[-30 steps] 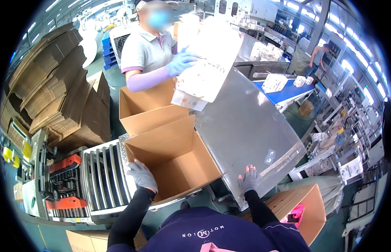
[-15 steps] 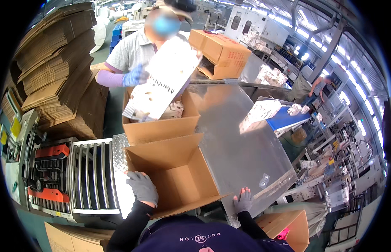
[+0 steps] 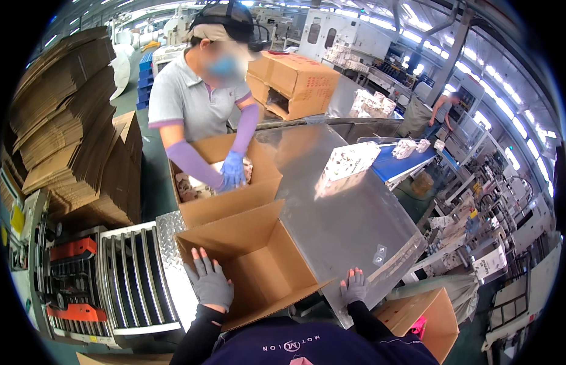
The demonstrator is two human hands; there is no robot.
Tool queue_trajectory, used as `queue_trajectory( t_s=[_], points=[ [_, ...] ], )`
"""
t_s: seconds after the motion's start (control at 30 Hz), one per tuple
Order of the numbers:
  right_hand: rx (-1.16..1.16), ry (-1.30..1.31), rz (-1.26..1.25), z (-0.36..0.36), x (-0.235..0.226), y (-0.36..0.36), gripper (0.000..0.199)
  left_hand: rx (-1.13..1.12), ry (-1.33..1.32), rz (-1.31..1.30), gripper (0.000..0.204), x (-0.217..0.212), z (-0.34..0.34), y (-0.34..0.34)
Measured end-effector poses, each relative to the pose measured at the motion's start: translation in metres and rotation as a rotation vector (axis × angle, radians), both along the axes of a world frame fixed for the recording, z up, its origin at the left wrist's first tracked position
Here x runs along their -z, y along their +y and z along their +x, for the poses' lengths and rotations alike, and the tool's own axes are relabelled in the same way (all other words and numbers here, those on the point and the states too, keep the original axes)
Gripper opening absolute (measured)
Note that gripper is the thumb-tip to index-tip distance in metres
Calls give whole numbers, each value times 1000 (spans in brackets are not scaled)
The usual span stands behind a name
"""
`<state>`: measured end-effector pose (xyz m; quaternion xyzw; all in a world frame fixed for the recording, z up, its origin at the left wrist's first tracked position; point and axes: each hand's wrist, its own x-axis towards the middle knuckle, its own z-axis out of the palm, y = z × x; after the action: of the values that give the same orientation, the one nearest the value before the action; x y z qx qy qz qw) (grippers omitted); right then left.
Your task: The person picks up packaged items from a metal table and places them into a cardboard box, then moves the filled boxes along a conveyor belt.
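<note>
Cardboard box (image 3: 283, 255) sits right in front of the person, with its top open, so you can look down and see its brown floor. It is between the roller track (image 3: 137, 277) on the left and the shiny metal table (image 3: 331, 243) on the right.

The left hand (image 3: 211, 281) wears a grey glove with bare fingertips. It lies at the left side of the box, with its fingers apart and pointing away from the person. Its palm is hidden, so I can't quite tell if it presses on the box's edge.

The right hand (image 3: 354, 288) has the same kind of glove. Its fingers are a bit apart too, and it rests on the near edge of the metal table, just beside the box.

Just past this box is a second box (image 3: 234, 208). A co-worker (image 3: 201, 103) leans over it, and a blue-gloved hand (image 3: 233, 170) reaches in on top of the patterned packs (image 3: 195, 188). One white patterned pack (image 3: 347, 165) stands on the far part of the table, near a blue belt (image 3: 404, 161). Tall piles of flat cardboard (image 3: 64, 121) are off to the left.
</note>
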<state>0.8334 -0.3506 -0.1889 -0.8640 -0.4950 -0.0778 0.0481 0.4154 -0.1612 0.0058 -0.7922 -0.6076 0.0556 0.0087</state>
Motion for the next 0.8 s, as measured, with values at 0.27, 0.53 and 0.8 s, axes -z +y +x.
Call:
queue_trajectory(
  t_s=[0.27,0.53,0.8],
  points=[
    [509,47,-58,-14,22,19,69,111,66,-663,44,16,1,9],
    [528,22,13,-24,19,18,68,195,26,-589,42,24,-5,12],
    [524,-33,15,-21,21,19,70,197,-9,-582,41,24,-2,13]
  ],
)
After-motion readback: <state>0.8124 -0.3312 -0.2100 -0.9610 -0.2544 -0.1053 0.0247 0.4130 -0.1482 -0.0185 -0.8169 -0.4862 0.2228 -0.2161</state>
